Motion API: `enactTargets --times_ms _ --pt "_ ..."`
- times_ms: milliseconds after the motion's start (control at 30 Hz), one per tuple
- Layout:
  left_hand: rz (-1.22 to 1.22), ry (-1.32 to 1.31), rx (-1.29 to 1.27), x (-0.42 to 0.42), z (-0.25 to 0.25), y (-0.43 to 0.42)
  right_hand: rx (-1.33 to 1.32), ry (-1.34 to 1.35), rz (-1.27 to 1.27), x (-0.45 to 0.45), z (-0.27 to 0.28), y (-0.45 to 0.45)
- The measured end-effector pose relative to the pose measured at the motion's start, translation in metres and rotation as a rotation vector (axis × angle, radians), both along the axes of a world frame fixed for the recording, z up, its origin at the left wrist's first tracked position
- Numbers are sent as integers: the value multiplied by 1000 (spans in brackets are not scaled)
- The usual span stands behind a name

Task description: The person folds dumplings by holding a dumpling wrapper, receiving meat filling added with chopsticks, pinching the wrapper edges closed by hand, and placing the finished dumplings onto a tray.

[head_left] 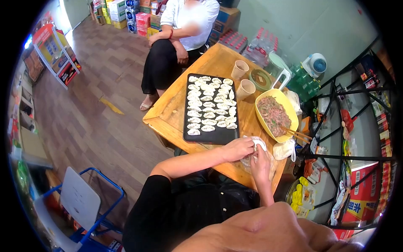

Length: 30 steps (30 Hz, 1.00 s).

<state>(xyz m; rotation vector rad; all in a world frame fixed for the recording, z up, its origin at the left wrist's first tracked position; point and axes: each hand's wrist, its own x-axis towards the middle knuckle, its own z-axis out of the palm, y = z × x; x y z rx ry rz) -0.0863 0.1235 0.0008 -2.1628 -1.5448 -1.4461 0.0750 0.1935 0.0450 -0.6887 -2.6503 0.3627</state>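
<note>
Both hands meet over the near edge of the wooden table [168, 110]. My left hand [238, 150] has its fingers closed on a white dumpling wrapper [260, 143]. From the right side, my right hand [261, 164] pinches the same wrapper; whether filling is inside cannot be seen. Under the hands lies a clear plastic bag [245, 161], partly covered by them. Just beyond stands a black tray [226, 136] with rows of folded dumplings [206, 104]. A yellow bowl [259, 115] of minced meat filling [275, 112] is to the right, chopsticks [299, 134] resting in it.
Two paper cups [245, 89] and a lidded round container [261, 80] stand behind the tray. A white plastic bag [284, 149] lies by the bowl. Across the table sits a person [189, 25]. Black shelving [357, 157] is at right, a folding chair [79, 191] at left.
</note>
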Motion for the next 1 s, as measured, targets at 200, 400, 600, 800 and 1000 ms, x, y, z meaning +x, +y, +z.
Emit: enactTargets --times_ms 200,400,600,800,1000 --pt "21 36 16 1 5 -2 41 9 3 -4 1 -1" --pt "-31 41 48 -3 10 -4 35 8 -27 -2 10 -1" --pt "-45 50 1 -1 13 -4 27 39 36 0 12 0" --pt "-49 24 -6 4 13 2 -32 34 1 2 15 3" --pt "-21 25 -34 8 8 6 -75 73 18 2 17 -1"
